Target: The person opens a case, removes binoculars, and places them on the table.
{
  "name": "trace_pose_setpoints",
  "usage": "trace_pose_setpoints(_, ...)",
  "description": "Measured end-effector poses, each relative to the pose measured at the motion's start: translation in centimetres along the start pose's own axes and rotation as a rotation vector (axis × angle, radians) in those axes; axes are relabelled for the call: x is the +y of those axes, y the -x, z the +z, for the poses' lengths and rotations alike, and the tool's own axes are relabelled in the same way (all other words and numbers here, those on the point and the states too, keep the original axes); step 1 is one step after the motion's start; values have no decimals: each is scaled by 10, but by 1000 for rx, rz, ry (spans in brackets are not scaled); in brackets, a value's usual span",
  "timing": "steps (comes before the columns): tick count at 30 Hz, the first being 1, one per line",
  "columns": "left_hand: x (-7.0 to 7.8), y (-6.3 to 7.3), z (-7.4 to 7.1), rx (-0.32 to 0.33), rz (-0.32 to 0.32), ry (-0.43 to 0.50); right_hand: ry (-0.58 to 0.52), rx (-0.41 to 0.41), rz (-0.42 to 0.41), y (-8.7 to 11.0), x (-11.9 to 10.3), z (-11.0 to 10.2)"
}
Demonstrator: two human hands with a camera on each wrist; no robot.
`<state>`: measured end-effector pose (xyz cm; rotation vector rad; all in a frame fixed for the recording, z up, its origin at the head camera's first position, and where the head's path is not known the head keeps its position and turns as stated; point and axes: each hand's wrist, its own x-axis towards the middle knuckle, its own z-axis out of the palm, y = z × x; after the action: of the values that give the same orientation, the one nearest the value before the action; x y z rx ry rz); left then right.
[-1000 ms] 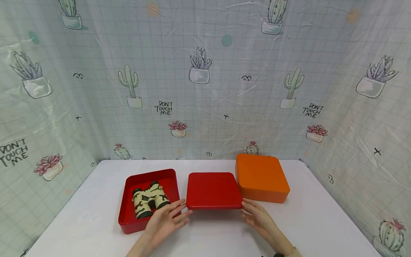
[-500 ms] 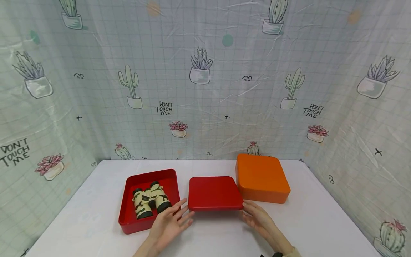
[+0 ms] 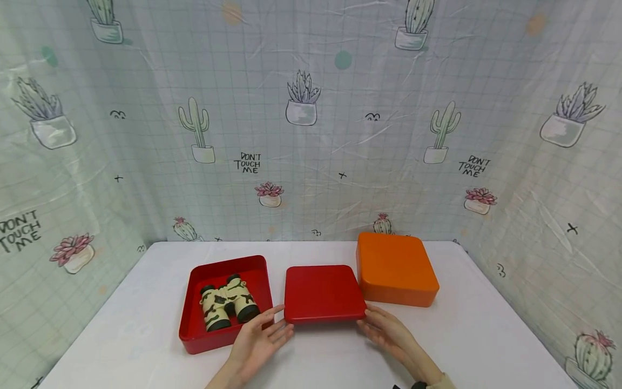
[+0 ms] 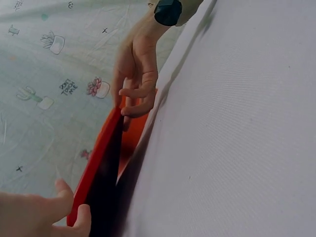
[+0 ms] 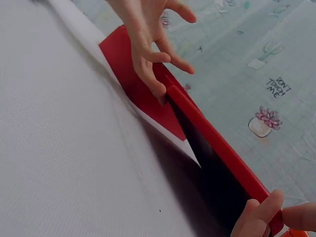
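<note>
A red lid (image 3: 324,294) lies in front of me, its near edge raised off the table. My left hand (image 3: 259,340) holds its near left corner, fingers spread and palm partly showing. At the near right corner my right hand (image 3: 391,335) grips the lid between thumb and fingers, as the right wrist view shows of the lid's edge (image 5: 222,148). The underside is in deep shadow. Left of the lid, a red box (image 3: 194,294) without a cover holds camouflage binoculars (image 3: 225,300).
An orange box (image 3: 398,270) stands at the back right, close beside the lid. White cloth covers the table (image 3: 121,324). A cactus-print curtain (image 3: 340,135) hangs behind and along both sides.
The lid has shifted slightly toward me and its tilt has changed a little. My left hand has moved slightly right and nearer; the right hand has hardly moved. Binoculars and boxes stay put.
</note>
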<state>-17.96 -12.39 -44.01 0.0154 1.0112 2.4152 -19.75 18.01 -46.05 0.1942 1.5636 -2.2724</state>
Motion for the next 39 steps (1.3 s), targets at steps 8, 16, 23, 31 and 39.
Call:
trace_pose_setpoints(8, 0, 1, -3, 22, 54, 39, -90, 30, 39, -2, -2, 2)
trace_pose_setpoints(16, -4, -1, -3, 0, 57, 53, -145, 14, 68, 1, -1, 1)
trace_pose_setpoints(23, -7, -4, -3, 2, 56, 80, -155, -1, 70, 2, 0, 2)
trace_pose_setpoints(31, -8, -5, -4, -1, 61, 58, -149, 15, 65, 0, 0, 3)
trace_pose_setpoints(39, -11, -6, -6, -5, 50, 61, -163, 18, 84, 2, 3, 1)
